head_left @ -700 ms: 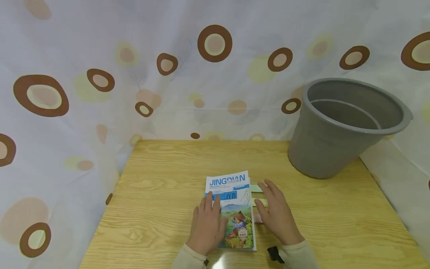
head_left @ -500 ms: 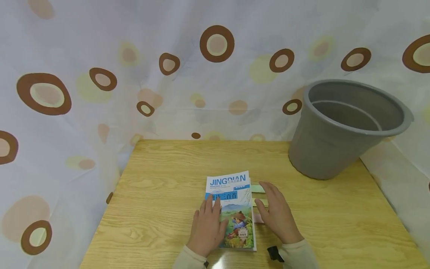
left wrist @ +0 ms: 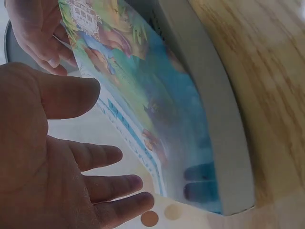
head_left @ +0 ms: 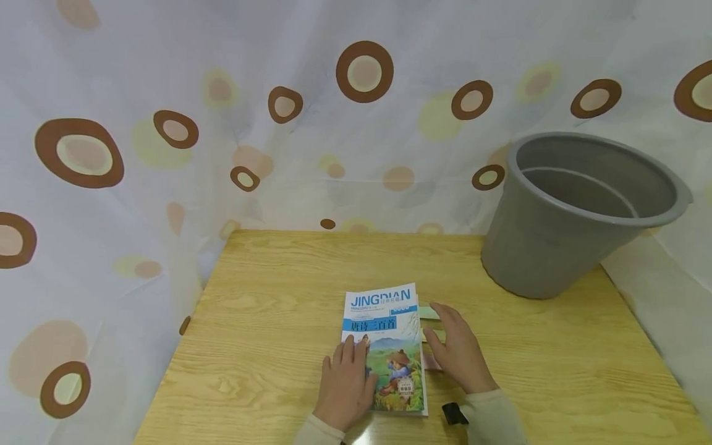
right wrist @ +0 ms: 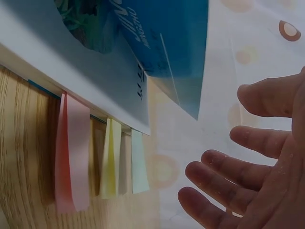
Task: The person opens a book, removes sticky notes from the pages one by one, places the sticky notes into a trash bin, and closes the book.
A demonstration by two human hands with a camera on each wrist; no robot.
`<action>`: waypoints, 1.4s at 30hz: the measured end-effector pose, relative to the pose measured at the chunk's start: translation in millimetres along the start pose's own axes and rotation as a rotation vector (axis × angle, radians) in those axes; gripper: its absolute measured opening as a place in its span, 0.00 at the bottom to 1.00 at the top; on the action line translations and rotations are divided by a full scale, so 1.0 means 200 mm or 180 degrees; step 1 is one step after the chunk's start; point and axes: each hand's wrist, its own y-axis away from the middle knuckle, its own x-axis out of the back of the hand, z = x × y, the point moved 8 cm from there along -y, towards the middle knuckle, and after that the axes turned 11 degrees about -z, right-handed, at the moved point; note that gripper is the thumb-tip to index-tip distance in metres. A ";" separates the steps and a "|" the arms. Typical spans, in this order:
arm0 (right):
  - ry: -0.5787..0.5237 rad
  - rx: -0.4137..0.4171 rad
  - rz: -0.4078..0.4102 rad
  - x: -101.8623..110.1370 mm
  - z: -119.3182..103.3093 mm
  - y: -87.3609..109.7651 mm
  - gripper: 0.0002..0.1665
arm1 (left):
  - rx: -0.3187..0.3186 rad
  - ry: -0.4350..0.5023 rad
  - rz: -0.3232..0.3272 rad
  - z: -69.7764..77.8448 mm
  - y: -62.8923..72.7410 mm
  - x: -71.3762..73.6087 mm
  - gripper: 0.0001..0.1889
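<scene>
A paperback book (head_left: 389,352) with a blue and white title and a painted countryside cover lies on the table. Green (right wrist: 139,164), yellow (right wrist: 110,160) and pink (right wrist: 74,157) paper tabs stick out of its right edge. My left hand (head_left: 346,384) is over the cover's lower left, fingers extended; in the left wrist view its fingertips look raised off the cover. Beside the right edge, by the tabs, is my right hand (head_left: 463,351), fingers spread and holding nothing. The front cover (right wrist: 176,52) stands a little lifted from the page below in the right wrist view.
A large grey bucket (head_left: 536,247) stands at the table's back right corner. Behind and beside the wooden table (head_left: 267,296) hangs a white cloth (head_left: 311,148) with brown and pastel dots.
My left hand has slid a little down the cover towards me, uncovering more of the title. My right hand stays by the tabs. The head view has shifted slightly.
</scene>
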 end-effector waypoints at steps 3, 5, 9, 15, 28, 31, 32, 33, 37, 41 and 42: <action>-0.0032 -0.0057 -0.0045 -0.02 0.02 -0.01 0.32 | -0.0004 -0.0006 -0.0070 0.00 0.00 -0.02 0.30; -0.0033 -0.0063 -0.0059 -0.03 0.04 -0.02 0.31 | 0.0001 -0.0031 -0.0141 0.01 0.01 -0.03 0.30; -0.0029 -0.0051 -0.0078 -0.05 0.05 -0.05 0.31 | 0.0013 -0.0222 -0.0253 0.02 0.01 -0.07 0.31; -0.0255 -0.0238 -0.0319 -0.10 0.10 -0.10 0.32 | 0.0013 -0.0220 -0.0266 0.02 0.01 -0.09 0.33; -0.0265 -0.0411 -0.0497 -0.19 0.18 -0.19 0.34 | 0.0036 -0.0422 -0.0297 0.04 0.02 -0.11 0.38; -0.0268 -0.0400 -0.0520 -0.20 0.19 -0.19 0.34 | 0.0031 -0.0433 -0.0280 0.04 0.02 -0.12 0.39; -0.0272 -0.0406 -0.0519 -0.20 0.19 -0.19 0.34 | 0.0031 -0.0431 -0.0276 0.04 0.02 -0.12 0.39; -0.0286 -0.0410 -0.0520 -0.20 0.19 -0.19 0.34 | 0.0034 -0.0455 -0.0276 0.04 0.02 -0.12 0.39; -0.0376 -0.0412 -0.0531 -0.21 0.19 -0.19 0.33 | 0.0051 -0.0513 -0.0258 0.04 0.02 -0.11 0.39; -0.0498 -0.0403 -0.0549 -0.22 0.19 -0.19 0.33 | 0.0064 -0.0523 -0.0228 0.04 0.03 -0.11 0.39; -0.0533 -0.0403 -0.0548 -0.22 0.19 -0.19 0.33 | 0.0072 -0.0504 -0.0237 0.04 0.03 -0.12 0.39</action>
